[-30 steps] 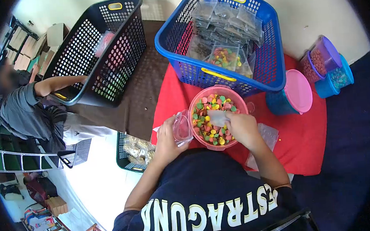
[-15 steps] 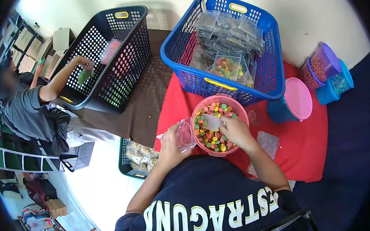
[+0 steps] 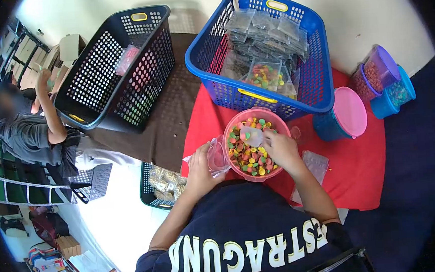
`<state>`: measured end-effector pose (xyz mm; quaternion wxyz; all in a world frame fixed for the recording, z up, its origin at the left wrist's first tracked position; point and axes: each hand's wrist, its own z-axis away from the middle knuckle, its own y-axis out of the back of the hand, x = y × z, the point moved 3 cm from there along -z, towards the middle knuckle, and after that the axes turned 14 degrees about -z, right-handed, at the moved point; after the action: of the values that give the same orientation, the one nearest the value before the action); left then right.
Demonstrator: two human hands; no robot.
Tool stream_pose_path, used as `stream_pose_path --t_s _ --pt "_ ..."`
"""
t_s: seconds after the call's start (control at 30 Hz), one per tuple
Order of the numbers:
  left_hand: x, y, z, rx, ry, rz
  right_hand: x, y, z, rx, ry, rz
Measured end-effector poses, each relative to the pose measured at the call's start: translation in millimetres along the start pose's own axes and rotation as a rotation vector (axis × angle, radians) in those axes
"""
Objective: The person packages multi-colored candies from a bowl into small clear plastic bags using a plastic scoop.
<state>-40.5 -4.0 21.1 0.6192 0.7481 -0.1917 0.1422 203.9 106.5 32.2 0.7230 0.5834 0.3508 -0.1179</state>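
The left hand is closed around a small clear plastic bag, which is pinched at its edge and held upright with its mouth turned toward the right hand, apparently so that the opening is presented wide and close to the supply. The bag is held just beside the rim of a round pink plastic bowl; whether the two touch cannot be told. The right hand is reached into that bowl from the near side, its fingers curled shut on what looks like a pale translucent plastic scoop, which is laid on the heap of small round multicoloured candies just ahead of the fingertips. The bowl is set directly between the two hands, so that little reach is needed from either. Beyond the right hand a large blue perforated plastic basket is stood, in which filled clear packets are stacked within easy reach. To the outer side of the right hand, flat empty clear bags are laid on the red cloth, and farther off a blue tub with a pink lid is placed. Below the left hand a small black crate of packets is seen, and well off to that side a co-worker is seated by a black perforated basket.
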Motion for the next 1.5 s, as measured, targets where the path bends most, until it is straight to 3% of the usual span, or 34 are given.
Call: stream_pose_path --t_s 0.33,0.43,0.53,0.73,1.17,1.5 --pt "1.0 3.6 -0.1 -0.021 0.045 0.034 -1.0 14.7 1.2 0.013 0.008 0.025" --pt "-0.6 2.1 0.2 -0.005 0.020 0.013 1.4 16.9 0.2 -0.046 -0.081 0.026" --pt "1.0 2.9 0.3 -0.001 0.017 0.010 -2.8 16.5 1.1 -0.038 -0.030 -0.113" --pt "-0.4 -0.9 0.7 -0.006 0.025 0.005 -10.1 -7.2 -8.7 0.022 0.117 0.056" --pt "-0.1 1.5 -0.9 -0.010 0.067 0.077 -9.1 0.7 -5.0 0.020 0.106 0.089" --pt "-0.4 2.8 -2.6 -0.033 0.045 0.042 -29.3 21.5 4.6 0.198 0.210 0.288"
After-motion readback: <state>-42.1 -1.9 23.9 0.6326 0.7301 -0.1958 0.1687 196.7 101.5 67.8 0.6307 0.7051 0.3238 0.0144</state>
